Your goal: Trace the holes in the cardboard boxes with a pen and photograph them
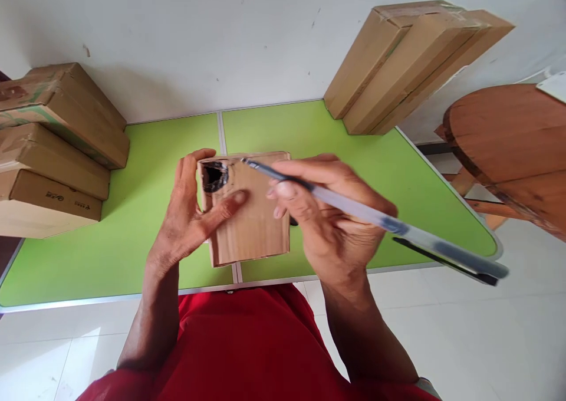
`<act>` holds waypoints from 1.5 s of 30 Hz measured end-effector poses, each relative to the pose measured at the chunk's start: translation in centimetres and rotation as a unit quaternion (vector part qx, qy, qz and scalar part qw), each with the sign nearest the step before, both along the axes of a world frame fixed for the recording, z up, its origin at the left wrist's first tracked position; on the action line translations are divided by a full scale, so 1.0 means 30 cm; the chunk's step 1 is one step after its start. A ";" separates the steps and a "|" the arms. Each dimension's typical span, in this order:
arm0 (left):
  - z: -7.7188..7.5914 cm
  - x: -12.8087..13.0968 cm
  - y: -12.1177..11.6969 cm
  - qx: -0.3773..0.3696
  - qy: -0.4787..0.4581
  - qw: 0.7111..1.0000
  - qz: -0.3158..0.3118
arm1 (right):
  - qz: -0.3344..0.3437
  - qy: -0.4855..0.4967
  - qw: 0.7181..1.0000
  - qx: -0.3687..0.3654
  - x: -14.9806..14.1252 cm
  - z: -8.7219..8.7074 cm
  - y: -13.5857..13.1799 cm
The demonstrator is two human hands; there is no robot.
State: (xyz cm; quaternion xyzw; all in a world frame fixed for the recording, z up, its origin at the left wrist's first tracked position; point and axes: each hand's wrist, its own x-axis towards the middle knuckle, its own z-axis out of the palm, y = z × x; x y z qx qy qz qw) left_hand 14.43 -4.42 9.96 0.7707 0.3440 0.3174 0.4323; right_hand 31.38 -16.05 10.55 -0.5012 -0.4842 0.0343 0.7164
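My left hand (190, 212) grips a small rectangular piece of cardboard (256, 224) by its left side, thumb across the front face and fingers behind. A ragged hole (214, 177) with blackened edges is cut through its upper left corner. My right hand (329, 212) is closed around a pen (349, 203) with a clear barrel and a dark grip, its cap end pointing down to the right. The pen's tip is close to the upper part of the cardboard, right of the hole; whether it touches I cannot tell. A small dark object (293, 220) shows partly behind the cardboard's right edge.
Beneath my hands is a green folding table (145, 253) with a metal rim and a centre seam. Cardboard boxes (53, 194) are stacked at the left, and tall boxes (398, 59) stand at the back right against the white wall. A round wooden table (513, 135) is at the far right.
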 end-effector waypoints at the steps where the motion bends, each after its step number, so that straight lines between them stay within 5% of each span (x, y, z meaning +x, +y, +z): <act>1: 0.001 -0.010 0.010 -0.013 -0.001 1.000 0.009 | -0.023 0.019 0.999 0.009 0.017 0.000 -0.011; 4: 0.002 -0.039 0.040 -0.045 -0.013 0.999 0.018 | -0.144 0.013 0.989 -0.007 0.096 -0.034 -0.063; 7: -0.005 -0.056 0.064 -0.062 -0.037 0.997 0.016 | -0.230 -0.132 0.960 -0.090 0.187 -0.151 -0.144; 9: -0.012 -0.059 0.073 -0.056 -0.054 0.997 0.012 | -0.235 -0.255 0.917 -0.199 0.232 -0.264 -0.204; 11: -0.015 -0.055 0.077 -0.044 -0.062 0.997 0.007 | -0.214 -0.352 0.839 -0.355 0.259 -0.379 -0.252; 13: -0.011 -0.050 0.076 -0.037 -0.064 0.997 0.002 | -0.200 -0.381 0.790 -0.436 0.272 -0.470 -0.277; 16: 0.004 -0.040 0.068 -0.032 -0.048 0.998 -0.001 | -0.186 -0.383 0.766 -0.481 0.277 -0.536 -0.265; 20: 0.019 -0.031 0.058 -0.030 -0.026 0.999 0.000 | -0.162 -0.378 0.745 -0.525 0.279 -0.523 -0.205; 27: 0.014 -0.035 0.052 -0.036 -0.029 0.999 0.000 | -0.173 -0.333 0.736 -0.564 0.225 -0.420 -0.128; 36: 0.002 -0.045 0.044 -0.034 -0.019 0.999 -0.001 | -0.165 -0.126 0.704 -0.680 0.086 -0.328 0.064; 45: -0.018 -0.045 0.038 -0.053 -0.016 0.998 -0.008 | -0.142 -0.007 0.749 -0.647 0.165 -0.339 0.129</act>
